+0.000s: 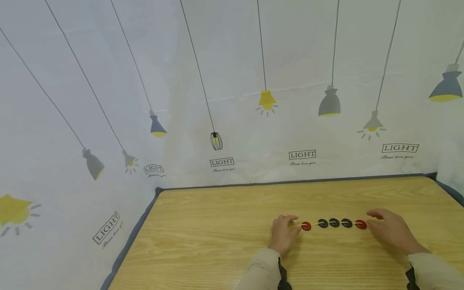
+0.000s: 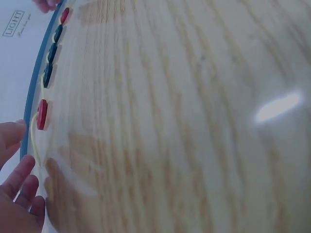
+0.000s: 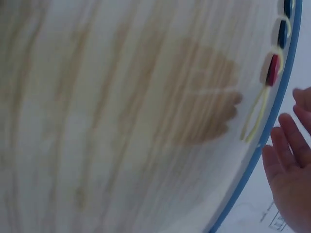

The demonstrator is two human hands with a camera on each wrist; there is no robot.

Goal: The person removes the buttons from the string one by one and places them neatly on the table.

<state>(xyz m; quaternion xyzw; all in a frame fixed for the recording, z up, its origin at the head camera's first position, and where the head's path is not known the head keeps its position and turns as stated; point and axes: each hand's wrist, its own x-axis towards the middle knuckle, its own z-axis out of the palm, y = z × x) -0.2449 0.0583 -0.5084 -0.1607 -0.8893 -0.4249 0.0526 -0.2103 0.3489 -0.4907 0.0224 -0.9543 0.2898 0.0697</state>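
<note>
The middle dark disc [image 1: 334, 222] sits at the centre of a row of five discs on a pale yellow cord [image 1: 314, 224], all resting on the wood-grained worktop [image 1: 217, 229]. Just to its left is the left dark disc [image 1: 322, 223], and just to its right the right dark disc [image 1: 346, 223]. Farther out from the middle dark disc, after a wider stretch of cord, lies the left red disc [image 1: 306, 226]; on the opposite side, the right red disc [image 1: 361, 224] closes the row.

The left hand [image 1: 282, 234] is to the left of the middle dark disc, beyond the left red disc. Its fingers [image 2: 22, 174] are spread and loosely extended, with a gap between thumb and index. The left wrist view shows the cord's end coming down from the left red disc to just beside the fingertips; whether they touch it I cannot tell, but nothing is gripped.

The right hand [image 1: 393, 231] is to the right of the middle dark disc, past the right red disc. From the head its fingertips seem to meet that disc, yet in the right wrist view the fingers [image 3: 294, 138] are parted, nearly straight, clear of the disc and its trailing cord, and hold nothing. Behind the middle dark disc, past the worktop's far edge, hangs a pale sheet [image 1: 235, 60] printed with lamps.
</note>
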